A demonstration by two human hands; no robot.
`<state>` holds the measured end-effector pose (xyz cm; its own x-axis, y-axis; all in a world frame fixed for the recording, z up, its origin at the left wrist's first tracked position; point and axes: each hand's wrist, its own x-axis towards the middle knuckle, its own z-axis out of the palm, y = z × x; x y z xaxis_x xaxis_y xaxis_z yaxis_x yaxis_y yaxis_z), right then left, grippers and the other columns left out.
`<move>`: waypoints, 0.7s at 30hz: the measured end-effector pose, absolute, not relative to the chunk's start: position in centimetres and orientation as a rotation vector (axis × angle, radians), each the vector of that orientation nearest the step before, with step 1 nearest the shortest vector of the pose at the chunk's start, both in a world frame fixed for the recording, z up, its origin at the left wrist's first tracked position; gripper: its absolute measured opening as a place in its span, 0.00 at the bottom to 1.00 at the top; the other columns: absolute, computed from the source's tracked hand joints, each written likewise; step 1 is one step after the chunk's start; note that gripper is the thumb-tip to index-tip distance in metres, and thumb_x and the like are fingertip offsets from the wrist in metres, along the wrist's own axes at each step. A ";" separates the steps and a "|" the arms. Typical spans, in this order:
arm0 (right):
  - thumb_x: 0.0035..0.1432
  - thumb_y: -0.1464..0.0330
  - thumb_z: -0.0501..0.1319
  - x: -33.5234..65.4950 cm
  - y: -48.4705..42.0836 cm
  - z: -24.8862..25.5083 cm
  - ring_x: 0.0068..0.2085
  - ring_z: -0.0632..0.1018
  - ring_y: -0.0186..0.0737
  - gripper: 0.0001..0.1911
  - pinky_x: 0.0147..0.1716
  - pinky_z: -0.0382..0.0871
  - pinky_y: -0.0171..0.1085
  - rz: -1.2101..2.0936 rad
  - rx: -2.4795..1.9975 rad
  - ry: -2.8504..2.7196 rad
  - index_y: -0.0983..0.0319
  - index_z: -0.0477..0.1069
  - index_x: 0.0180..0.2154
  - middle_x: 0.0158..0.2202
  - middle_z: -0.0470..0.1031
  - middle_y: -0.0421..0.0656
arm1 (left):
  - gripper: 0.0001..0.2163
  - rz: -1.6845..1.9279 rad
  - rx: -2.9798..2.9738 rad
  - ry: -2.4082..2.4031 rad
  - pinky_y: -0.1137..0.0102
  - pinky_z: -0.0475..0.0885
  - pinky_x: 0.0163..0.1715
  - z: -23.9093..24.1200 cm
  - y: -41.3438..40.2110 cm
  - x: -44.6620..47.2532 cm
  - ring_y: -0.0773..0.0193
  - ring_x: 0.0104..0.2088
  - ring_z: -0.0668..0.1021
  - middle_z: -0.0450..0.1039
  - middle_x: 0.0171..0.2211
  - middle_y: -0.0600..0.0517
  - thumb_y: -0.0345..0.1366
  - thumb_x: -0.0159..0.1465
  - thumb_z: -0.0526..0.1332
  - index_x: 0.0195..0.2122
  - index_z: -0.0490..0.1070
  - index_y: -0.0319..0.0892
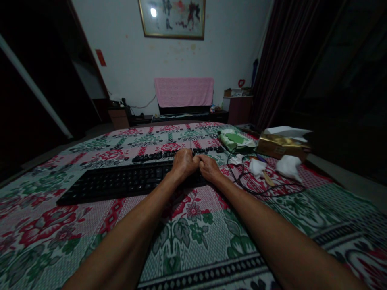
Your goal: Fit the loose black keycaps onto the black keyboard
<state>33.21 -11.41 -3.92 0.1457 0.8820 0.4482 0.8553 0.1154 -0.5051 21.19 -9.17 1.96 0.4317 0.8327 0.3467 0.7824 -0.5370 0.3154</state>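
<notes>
A black keyboard [121, 179] lies slightly slanted on the patterned cloth. Over its right part, my left hand [184, 162] and my right hand [209, 167] meet, touching at the thumbs and fingers. Both are closed, and whatever they may grip is hidden or too small to make out. Just behind the keyboard runs a row of small loose black pieces [154, 156], which look like keycaps. My hands cover the keyboard's right section and part of that row.
To the right lie a green-and-white wipes pack [236, 139], a golden tissue box [282, 145], crumpled tissues [288, 167], a small wooden stick [268, 178] and a looped black cable [272, 188]. The floral cloth [193, 233] spreads underneath. A pink towel [184, 92] hangs at the far wall.
</notes>
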 end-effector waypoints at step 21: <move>0.50 0.69 0.59 32.2 -12.2 -3.1 0.38 0.76 0.36 0.11 0.43 0.67 0.35 0.171 -1.378 -1.623 0.61 0.74 0.38 0.36 0.77 0.41 | 0.10 0.910 1.967 1.356 0.72 0.69 0.23 1.7 -5.3 20.2 0.60 0.22 0.76 0.72 0.15 0.49 0.37 0.51 0.53 0.22 0.72 0.39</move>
